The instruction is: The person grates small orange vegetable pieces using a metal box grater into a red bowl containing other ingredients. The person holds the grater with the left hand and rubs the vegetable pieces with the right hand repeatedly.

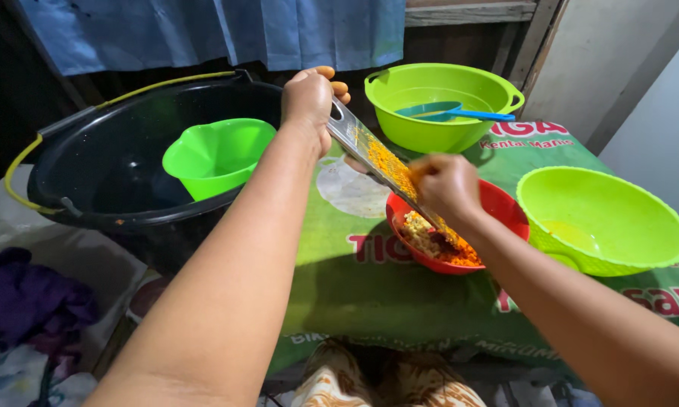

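Green printed plastic sheeting (pixel 369 294) covers the work surface, and at its middle sits a shallow red plastic bowl (pixel 505 215), taken as landmark. Left hand (pixel 308 102) is clenched round the top end of a flat metal grater (pixel 369 151) slanting down into that bowl, while the right hand (pixel 445 185), directly above the bowl's near rim, has fingers pinched shut on a small orange piece (mostly hidden). Judged step: grating mid-stroke, orange shreds (pixel 441 245) heaped in the bowl; next stroke calls for fingertips kept clear of the blades.
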